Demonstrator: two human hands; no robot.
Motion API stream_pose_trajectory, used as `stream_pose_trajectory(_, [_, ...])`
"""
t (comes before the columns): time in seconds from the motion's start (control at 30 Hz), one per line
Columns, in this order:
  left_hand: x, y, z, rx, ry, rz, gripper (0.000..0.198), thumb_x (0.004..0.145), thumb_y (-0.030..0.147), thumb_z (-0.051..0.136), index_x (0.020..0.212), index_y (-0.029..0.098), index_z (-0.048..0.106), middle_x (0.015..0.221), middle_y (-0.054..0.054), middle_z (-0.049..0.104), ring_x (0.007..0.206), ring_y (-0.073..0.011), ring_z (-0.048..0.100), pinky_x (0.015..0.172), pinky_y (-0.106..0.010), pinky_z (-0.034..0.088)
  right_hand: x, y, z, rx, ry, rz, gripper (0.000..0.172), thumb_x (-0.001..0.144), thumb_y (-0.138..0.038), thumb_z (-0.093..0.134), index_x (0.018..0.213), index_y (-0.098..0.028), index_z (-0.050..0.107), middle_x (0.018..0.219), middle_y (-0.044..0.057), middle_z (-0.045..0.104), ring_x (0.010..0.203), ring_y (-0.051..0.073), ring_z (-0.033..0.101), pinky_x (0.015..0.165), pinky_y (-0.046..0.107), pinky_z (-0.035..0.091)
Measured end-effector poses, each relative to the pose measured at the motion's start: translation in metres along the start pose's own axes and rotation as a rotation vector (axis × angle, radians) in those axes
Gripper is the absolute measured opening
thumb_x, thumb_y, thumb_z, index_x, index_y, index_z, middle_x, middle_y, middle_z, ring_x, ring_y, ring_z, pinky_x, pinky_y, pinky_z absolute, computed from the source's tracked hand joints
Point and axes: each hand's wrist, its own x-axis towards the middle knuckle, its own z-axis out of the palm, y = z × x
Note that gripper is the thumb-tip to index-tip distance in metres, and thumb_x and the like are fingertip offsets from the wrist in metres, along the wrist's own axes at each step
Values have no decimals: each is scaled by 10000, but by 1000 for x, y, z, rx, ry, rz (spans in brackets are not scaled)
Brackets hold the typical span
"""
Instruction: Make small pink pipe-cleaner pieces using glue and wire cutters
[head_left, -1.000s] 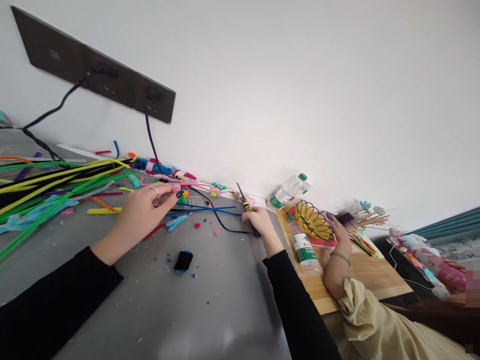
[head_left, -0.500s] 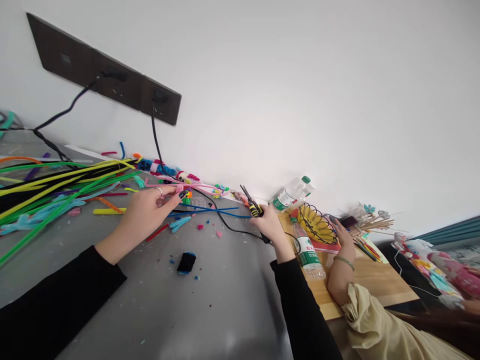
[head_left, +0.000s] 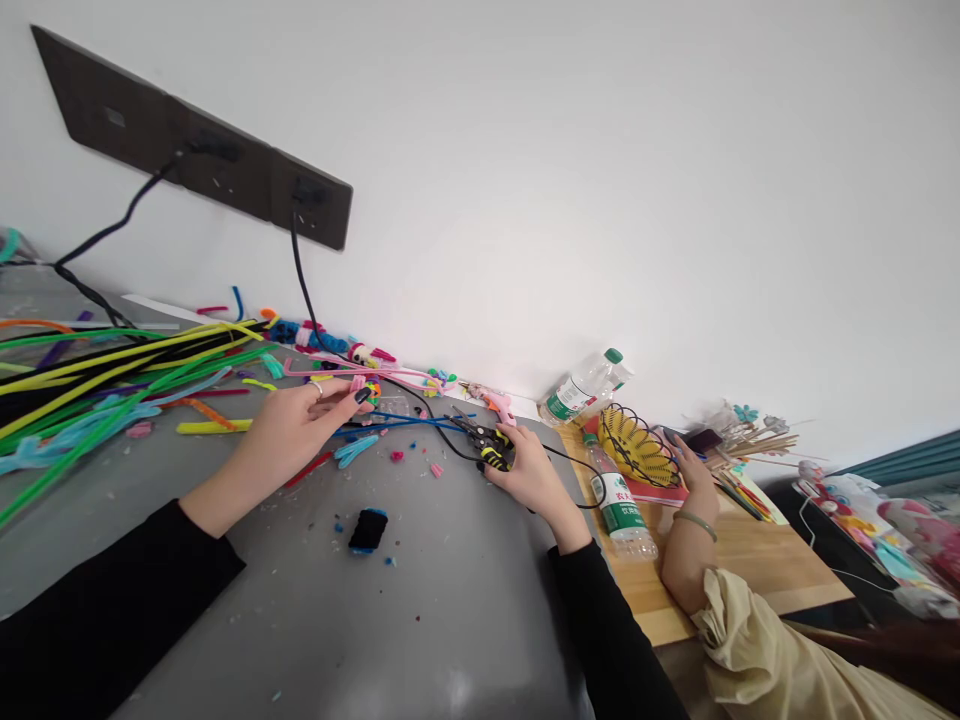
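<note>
My left hand [head_left: 281,435] is closed in a pinch on a small fuzzy piece [head_left: 374,392] of pink, orange and green, above the grey tabletop. My fingertips partly hide it. My right hand [head_left: 531,478] has its fingers around the black and yellow handles of a pair of pliers [head_left: 484,438]. Their jaws point to the upper left, low over the table, near blue pipe cleaners [head_left: 409,418]. A black and blue fuzzy block [head_left: 369,530] lies on the table between my two forearms.
Bundled pipe cleaners [head_left: 112,375] cover the left side. A black cable [head_left: 301,285] runs down from the wall sockets. On the wooden table are water bottles [head_left: 624,515], a yellow basket [head_left: 637,450] and a co-worker's hand [head_left: 694,475]. A pink glue gun [head_left: 499,405] lies by the wall.
My right hand has lowered the pliers and turned them from nearly upright to pointing left, close to the tabletop. My left hand keeps its pinch. The view has shifted slightly.
</note>
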Motion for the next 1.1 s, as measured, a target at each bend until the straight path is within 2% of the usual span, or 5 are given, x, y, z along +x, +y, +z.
stream_pose_trajectory(0.27, [-2,10,2,-153,-24,-106,686,663,734,743,1100,206,766,1001,-111,837,1053,-395,773,871,-461,661,7,-8,9,12,225,-184,344,862,-219,739,1207,-226,729,1328,142,613,1292,342,541,1134,560,458])
stream_pose_trajectory(0.43, [-5,23,5,-151,-44,-110,603,657,737,731,1003,246,777,957,-89,844,1059,-389,772,830,-422,670,20,-67,17,462,42,-353,257,944,-261,657,1194,-232,710,1184,79,727,1113,226,682,998,397,555])
stream_pose_trajectory(0.67, [-9,29,3,-114,-72,-77,538,716,716,710,970,248,791,955,-81,843,882,-316,784,718,-367,667,38,-115,63,949,-93,-211,411,830,-319,755,1223,-228,679,965,25,788,934,198,749,887,346,592])
stream_pose_trajectory(0.87, [-11,28,1,-141,-55,-92,604,793,737,691,1038,191,772,1093,-137,823,1085,-346,744,735,-364,650,35,-100,70,793,87,-153,64,868,-234,677,872,-212,737,854,25,777,814,190,723,766,306,577])
stream_pose_trajectory(1.1, [-4,15,0,-425,-105,-234,521,760,642,810,1017,193,753,1143,-136,812,1080,-335,753,686,-311,602,38,-88,70,480,268,-333,199,979,-181,568,961,-233,760,995,62,783,956,225,686,869,354,540])
